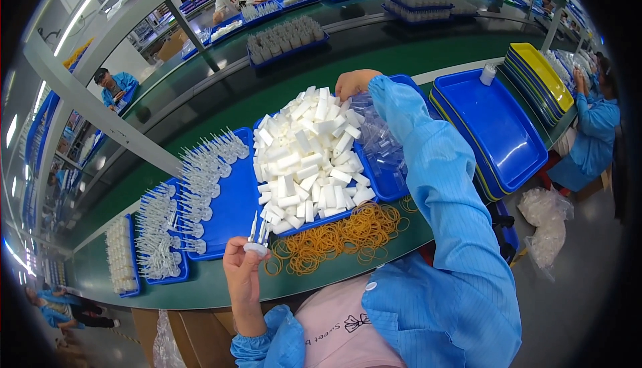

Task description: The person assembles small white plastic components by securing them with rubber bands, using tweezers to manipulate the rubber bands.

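My left hand (pixel 246 271) pinches a white plastic piece (pixel 257 248) with a round base and thin prongs standing up from it. It is held low, in front of a heaped pile of white blocks (pixel 311 151) in a blue tray. My right hand (pixel 354 84) reaches to the far side, where that pile meets a blue tray of clear plastic parts (pixel 381 144). Its fingers curl downward and their tips are hidden, so what they hold does not show. A heap of tan rubber bands (pixel 341 234) lies on the green table close to me.
Left of the pile, blue trays (pixel 231 214) carry rows of pronged white pieces (pixel 200 187) and a batch of off-white parts (pixel 120 261). Stacked blue and yellow trays (pixel 495 134) stand at right. Beyond a metal rail, a green belt (pixel 221 97) runs past several other people.
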`<action>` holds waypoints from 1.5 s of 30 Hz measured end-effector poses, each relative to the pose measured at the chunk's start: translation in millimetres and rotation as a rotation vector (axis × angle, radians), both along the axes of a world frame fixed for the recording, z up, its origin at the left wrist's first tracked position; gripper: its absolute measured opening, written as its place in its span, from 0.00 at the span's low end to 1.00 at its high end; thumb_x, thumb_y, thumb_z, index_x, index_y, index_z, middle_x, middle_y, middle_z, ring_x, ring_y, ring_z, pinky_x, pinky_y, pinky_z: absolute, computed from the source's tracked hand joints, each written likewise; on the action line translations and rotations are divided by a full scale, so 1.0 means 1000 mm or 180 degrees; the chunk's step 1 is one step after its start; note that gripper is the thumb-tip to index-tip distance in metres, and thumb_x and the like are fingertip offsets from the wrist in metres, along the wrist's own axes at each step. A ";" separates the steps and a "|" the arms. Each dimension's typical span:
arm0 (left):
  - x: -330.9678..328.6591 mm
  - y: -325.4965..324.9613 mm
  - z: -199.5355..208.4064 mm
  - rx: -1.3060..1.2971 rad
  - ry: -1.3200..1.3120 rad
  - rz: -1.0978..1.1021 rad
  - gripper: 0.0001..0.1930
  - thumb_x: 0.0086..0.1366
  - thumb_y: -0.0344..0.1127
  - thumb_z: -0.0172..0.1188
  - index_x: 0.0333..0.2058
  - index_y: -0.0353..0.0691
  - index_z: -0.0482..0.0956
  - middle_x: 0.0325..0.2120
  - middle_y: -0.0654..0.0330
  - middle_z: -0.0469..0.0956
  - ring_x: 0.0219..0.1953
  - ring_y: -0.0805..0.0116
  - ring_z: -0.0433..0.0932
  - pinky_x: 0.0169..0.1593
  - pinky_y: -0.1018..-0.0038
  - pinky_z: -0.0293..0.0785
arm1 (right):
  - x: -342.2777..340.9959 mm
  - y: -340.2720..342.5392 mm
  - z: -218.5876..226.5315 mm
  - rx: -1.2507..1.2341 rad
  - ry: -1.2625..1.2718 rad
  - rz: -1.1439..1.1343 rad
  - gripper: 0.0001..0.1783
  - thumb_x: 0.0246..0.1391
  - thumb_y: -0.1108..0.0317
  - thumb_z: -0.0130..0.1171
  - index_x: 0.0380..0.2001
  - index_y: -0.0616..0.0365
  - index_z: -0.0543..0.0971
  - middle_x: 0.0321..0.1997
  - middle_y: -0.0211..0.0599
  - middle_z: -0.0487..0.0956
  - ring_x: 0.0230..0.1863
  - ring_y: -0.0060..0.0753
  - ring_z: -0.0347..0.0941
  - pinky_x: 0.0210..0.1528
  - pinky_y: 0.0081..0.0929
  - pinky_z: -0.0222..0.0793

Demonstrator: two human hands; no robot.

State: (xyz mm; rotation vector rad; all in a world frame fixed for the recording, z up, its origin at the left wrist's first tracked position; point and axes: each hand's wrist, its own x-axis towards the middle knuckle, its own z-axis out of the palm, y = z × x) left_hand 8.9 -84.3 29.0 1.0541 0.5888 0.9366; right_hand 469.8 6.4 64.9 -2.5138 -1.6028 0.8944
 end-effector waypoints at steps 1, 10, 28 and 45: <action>0.000 0.000 -0.001 0.0002 -0.0010 -0.0012 0.13 0.56 0.30 0.62 0.37 0.36 0.68 0.30 0.57 0.76 0.30 0.68 0.77 0.37 0.74 0.75 | 0.002 0.000 -0.001 0.0208 -0.0028 0.0090 0.17 0.46 0.65 0.57 0.42 0.56 0.78 0.45 0.39 0.76 0.45 0.37 0.71 0.46 0.33 0.66; -0.001 -0.007 0.004 0.0045 -0.0113 -0.0036 0.13 0.56 0.29 0.62 0.37 0.37 0.68 0.31 0.57 0.76 0.31 0.68 0.77 0.37 0.74 0.75 | -0.001 0.014 -0.013 0.2112 0.2108 -0.0398 0.13 0.53 0.54 0.55 0.41 0.44 0.75 0.37 0.24 0.71 0.41 0.23 0.59 0.41 0.25 0.52; 0.017 -0.024 -0.003 0.0556 0.0310 -0.0442 0.11 0.53 0.19 0.59 0.35 0.34 0.70 0.33 0.60 0.72 0.35 0.72 0.75 0.38 0.78 0.72 | -0.106 -0.050 -0.022 0.2941 0.1331 0.0715 0.14 0.56 0.61 0.51 0.40 0.58 0.75 0.44 0.35 0.73 0.46 0.29 0.67 0.47 0.26 0.63; 0.060 -0.042 -0.017 0.2263 0.0977 -0.0804 0.11 0.48 0.22 0.64 0.33 0.36 0.77 0.30 0.58 0.73 0.31 0.70 0.74 0.34 0.79 0.71 | -0.144 -0.133 0.027 0.3641 0.0013 0.1097 0.08 0.51 0.69 0.57 0.36 0.54 0.76 0.32 0.30 0.74 0.30 0.31 0.71 0.31 0.25 0.65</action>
